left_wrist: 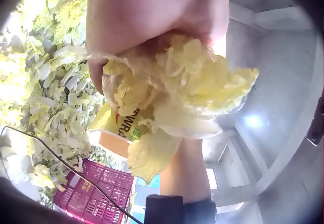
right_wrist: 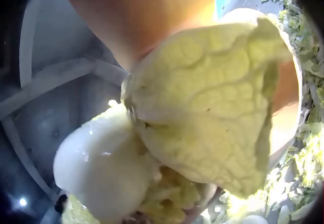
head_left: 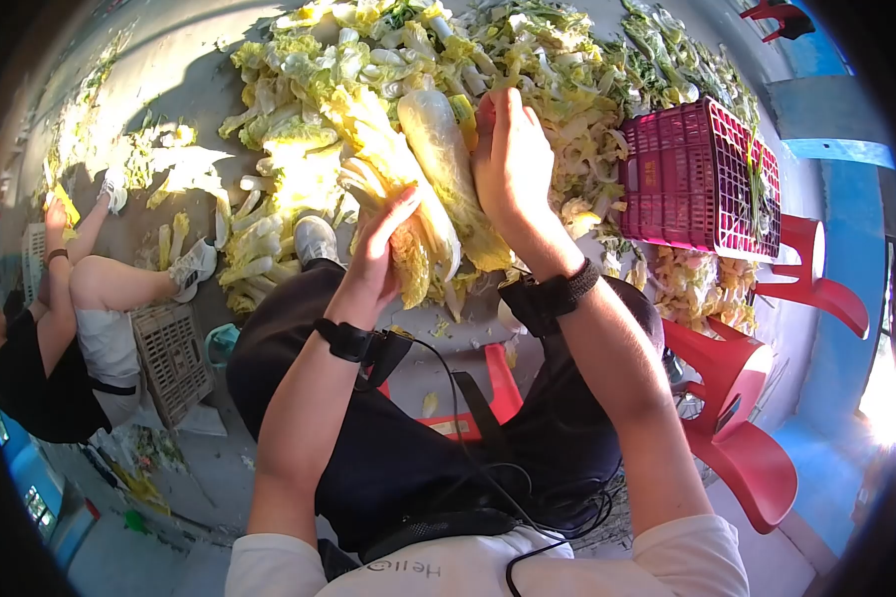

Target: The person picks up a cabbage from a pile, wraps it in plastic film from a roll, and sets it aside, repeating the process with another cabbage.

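My left hand (head_left: 376,249) holds the near side of a yellow napa cabbage (head_left: 430,224), whose frilly leaves (left_wrist: 202,82) stick out below the palm in the left wrist view. Beside it is a pale, shiny cabbage (head_left: 430,124), with my right hand (head_left: 513,164) gripping its right side. A yellow printed piece (head_left: 464,117) shows between that cabbage and the right hand; the letters "WRA" are readable on it in the left wrist view. A broad veined leaf (right_wrist: 202,102) and a white stem base (right_wrist: 101,163) fill the right wrist view, hiding most of the right fingers.
A large heap of cabbage leaves (head_left: 309,70) spreads ahead. To the right stand a magenta crate (head_left: 667,184) and red stools (head_left: 727,368). Another person (head_left: 60,328) sits at the left beside a grey crate (head_left: 172,358). A cable (head_left: 458,398) runs between my legs.
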The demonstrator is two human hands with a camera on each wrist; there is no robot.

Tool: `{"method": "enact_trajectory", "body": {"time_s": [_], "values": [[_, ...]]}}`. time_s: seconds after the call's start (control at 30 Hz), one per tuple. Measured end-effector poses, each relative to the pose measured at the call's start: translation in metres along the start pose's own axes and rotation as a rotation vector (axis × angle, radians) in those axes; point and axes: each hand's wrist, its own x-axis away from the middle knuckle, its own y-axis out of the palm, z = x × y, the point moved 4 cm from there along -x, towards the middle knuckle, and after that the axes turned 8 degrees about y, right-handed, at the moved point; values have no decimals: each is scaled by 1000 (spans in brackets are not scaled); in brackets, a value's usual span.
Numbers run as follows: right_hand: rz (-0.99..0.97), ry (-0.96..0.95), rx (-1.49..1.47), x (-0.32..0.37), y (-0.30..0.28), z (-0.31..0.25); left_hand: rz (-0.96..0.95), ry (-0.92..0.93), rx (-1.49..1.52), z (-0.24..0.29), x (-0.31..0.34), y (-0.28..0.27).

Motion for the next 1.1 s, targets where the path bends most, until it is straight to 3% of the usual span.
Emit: {"method": "enact_trajectory", "body": {"time_s": [0.2, 0.33, 0.37, 0.43, 0.47, 0.6, 0.73, 0.83, 1.0, 1.1], "values": [[-141, 119, -5, 0, -9, -7, 54, -35, -23, -3, -1, 7], [-176, 249, -252, 5, -12, 5, 11, 10, -84, -7, -8, 7], [-219, 298, -444, 3, 4, 27, 13, 25, -99, -10, -6, 8], [-491, 450, -684, -1, -7, 22, 0, 42, -153, -10, -5, 10], [-602, 573, -682, 1, -20, 14, -4, 32, -140, -11, -5, 11], [-746, 688, -798, 8, -16, 20, 44, -9, -73, -12, -2, 11], [-780, 389, -646, 9, -10, 30, 43, -73, -13, -12, -4, 14], [-840, 381, -611, 7, -21, 29, 12, -131, 46, -18, -3, 15], [-901, 444, -971, 4, -25, 27, -72, -114, 166, -19, -5, 10], [-868, 160, -761, 2, -34, 21, -88, -77, 182, -18, -8, 11]]}}
